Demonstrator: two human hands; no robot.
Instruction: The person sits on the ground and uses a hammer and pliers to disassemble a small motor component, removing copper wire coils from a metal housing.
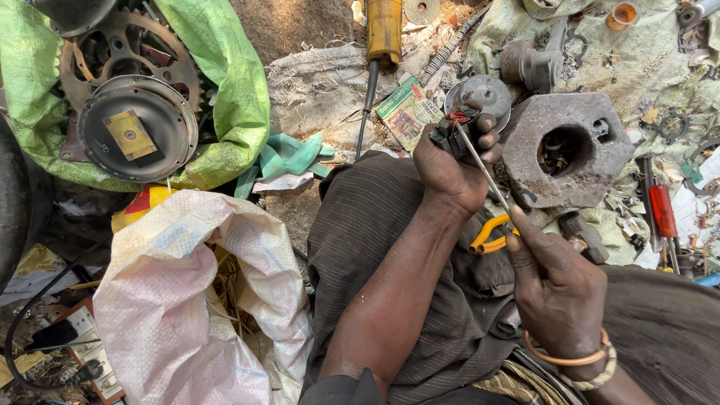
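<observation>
Orange-handled thin steel screwdriver [486,196], gripped in the right hand [556,289], runs diagonally, tip pointing up-left into a small black part with red wire [450,133], which the left hand [450,169] fingers clench above the lap, beside a grey metal block [592,161].

Pliers' [491,236] jaws hidden behind hand [559,289]

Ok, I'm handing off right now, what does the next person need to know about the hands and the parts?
Left hand: grips a small black part with red wire on top, held over the lap.
Right hand: holds a thin metal rod with its tip in that part; yellow-handled pliers sit just under the fingers.
Nearby: grey metal block with a round hole just past the hands, red screwdriver to the right.
Done: rod inserted in the part.
Left: rod is not yet out; the block is untouched.
</observation>
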